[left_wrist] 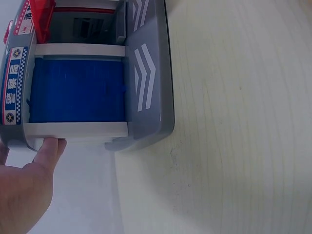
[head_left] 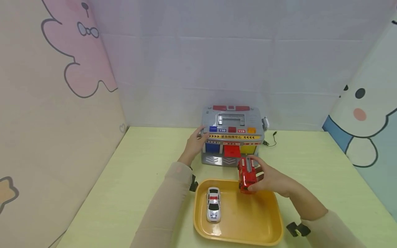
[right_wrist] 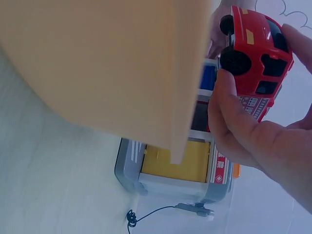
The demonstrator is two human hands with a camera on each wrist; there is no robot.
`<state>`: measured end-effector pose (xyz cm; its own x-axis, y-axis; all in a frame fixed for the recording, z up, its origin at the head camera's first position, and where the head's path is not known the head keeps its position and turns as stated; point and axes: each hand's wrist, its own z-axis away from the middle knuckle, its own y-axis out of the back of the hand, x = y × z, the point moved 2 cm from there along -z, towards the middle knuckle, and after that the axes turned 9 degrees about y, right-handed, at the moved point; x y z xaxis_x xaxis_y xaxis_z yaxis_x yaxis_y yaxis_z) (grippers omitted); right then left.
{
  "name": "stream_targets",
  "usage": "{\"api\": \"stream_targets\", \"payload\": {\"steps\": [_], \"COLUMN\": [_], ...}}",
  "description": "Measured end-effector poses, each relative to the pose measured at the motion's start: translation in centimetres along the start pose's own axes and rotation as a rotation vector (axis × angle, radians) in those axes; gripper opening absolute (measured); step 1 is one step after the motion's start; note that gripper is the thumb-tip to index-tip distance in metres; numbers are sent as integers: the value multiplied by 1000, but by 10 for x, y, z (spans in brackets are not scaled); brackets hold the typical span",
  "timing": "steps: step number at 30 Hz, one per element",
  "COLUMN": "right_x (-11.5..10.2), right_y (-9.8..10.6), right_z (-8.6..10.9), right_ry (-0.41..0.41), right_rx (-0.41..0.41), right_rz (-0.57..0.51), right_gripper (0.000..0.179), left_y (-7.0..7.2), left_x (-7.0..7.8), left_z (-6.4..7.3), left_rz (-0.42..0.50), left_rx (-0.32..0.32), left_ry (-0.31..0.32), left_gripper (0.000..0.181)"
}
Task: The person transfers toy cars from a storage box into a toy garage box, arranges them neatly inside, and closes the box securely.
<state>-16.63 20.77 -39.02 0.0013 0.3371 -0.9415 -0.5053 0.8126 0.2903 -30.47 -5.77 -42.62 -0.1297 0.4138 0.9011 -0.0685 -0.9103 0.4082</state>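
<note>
My right hand [head_left: 269,178] holds a red toy fire truck [head_left: 247,174] between thumb and fingers, over the far right rim of a yellow tray [head_left: 238,237]. In the right wrist view the truck [right_wrist: 261,53] shows its black wheels and dark windows. A grey toy emergency station [head_left: 231,120] stands beyond the tray. Its red middle door [head_left: 232,151] is swung up, while the blue door [left_wrist: 78,91] and yellow door [right_wrist: 175,162] are down. At the station's left end, my left hand [head_left: 194,144] rests with its fingers against the side and upper edge.
A white toy police car [head_left: 213,204] lies on the left side of the tray. To the right of the station, a black cord [head_left: 273,140] trails on the pale table [head_left: 149,172]. A draped wall [head_left: 192,69] rises right behind the station.
</note>
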Motion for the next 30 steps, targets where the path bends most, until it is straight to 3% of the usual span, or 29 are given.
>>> {"api": "stream_targets", "payload": {"steps": [30], "right_x": [12], "right_y": [22], "right_z": [-31], "right_ry": [10], "right_rx": [2], "right_rz": [-48], "right_gripper": [101], "left_y": [-1], "left_x": [-1], "left_z": [-2], "left_rz": [25], "left_rx": [-2], "left_ry": [18], "left_gripper": [53]}}
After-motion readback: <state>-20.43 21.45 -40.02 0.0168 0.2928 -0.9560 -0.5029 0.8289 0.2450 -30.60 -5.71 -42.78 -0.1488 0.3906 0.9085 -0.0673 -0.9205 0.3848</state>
